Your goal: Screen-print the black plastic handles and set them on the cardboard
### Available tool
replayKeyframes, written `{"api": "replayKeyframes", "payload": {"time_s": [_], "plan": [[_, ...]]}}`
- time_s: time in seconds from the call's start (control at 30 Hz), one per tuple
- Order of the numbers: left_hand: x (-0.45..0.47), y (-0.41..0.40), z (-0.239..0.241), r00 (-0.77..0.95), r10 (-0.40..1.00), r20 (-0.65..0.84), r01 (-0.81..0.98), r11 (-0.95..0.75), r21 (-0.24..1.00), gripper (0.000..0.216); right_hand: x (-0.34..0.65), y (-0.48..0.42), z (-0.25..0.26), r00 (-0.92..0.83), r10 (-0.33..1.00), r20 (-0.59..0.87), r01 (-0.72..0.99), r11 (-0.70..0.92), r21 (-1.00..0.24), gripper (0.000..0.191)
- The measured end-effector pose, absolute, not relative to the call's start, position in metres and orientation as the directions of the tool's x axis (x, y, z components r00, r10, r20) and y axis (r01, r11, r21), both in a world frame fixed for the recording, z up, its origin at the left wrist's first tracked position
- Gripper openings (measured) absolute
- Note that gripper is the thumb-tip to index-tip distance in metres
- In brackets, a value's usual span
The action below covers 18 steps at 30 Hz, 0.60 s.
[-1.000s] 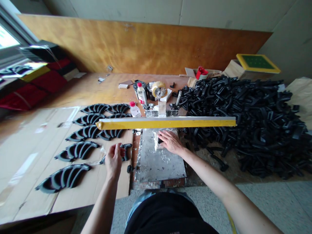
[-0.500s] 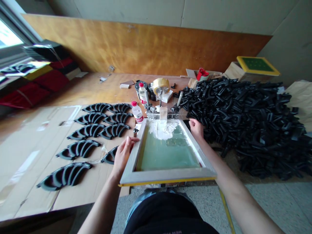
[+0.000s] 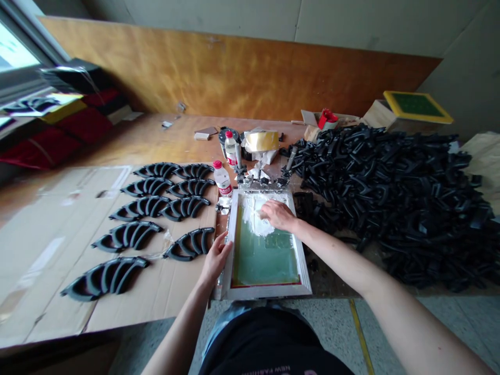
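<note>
Head view: from where I stand, the screen frame point(image 3: 269, 291) lies flat before the person, its left side met by the half-open left hand point(image 3: 216, 257). Over white paste point(image 3: 261, 228) toward its far end, the right hand point(image 3: 277, 214) bends its fingers, and I cannot tell whether they grip anything.

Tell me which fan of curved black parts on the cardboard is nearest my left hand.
The fan at the right column's near end, beside your left hand; all the others lie farther away.
</note>
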<state>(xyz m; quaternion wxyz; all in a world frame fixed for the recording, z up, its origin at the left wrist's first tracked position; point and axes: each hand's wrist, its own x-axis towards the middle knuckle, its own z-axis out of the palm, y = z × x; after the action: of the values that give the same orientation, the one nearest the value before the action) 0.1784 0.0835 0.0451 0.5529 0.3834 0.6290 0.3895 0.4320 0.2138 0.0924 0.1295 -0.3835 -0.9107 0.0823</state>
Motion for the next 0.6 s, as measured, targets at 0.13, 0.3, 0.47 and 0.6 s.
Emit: {"api": "replayKeyframes", "payload": {"time_s": [0.13, 0.3, 0.47, 0.6], "plan": [[0.179, 0.083, 0.043, -0.113, 0.924, -0.365, 0.083, 0.375, 0.923, 0.073, 0.448, 0.195, 0.11, -0.848, 0.519, 0.108, 0.482, 0.839, -0.252, 0.014], [0.18, 0.082, 0.047, -0.118, 0.929, -0.351, 0.056, 0.359, 0.932, 0.07, 0.442, 0.198, 0.109, -0.745, 0.645, 0.172, 0.603, 0.761, -0.24, 0.011], [0.182, 0.081, 0.057, -0.123, 0.916, -0.382, 0.035, 0.389, 0.921, 0.072, 0.442, 0.187, 0.095, -0.755, 0.617, 0.222, 0.571, 0.785, -0.238, 0.016], [0.181, 0.081, 0.078, -0.118, 0.911, -0.395, 0.018, 0.4, 0.916, 0.078, 0.435, 0.216, 0.113, -0.626, 0.748, 0.222, 0.662, 0.66, -0.355, 0.022]]}}
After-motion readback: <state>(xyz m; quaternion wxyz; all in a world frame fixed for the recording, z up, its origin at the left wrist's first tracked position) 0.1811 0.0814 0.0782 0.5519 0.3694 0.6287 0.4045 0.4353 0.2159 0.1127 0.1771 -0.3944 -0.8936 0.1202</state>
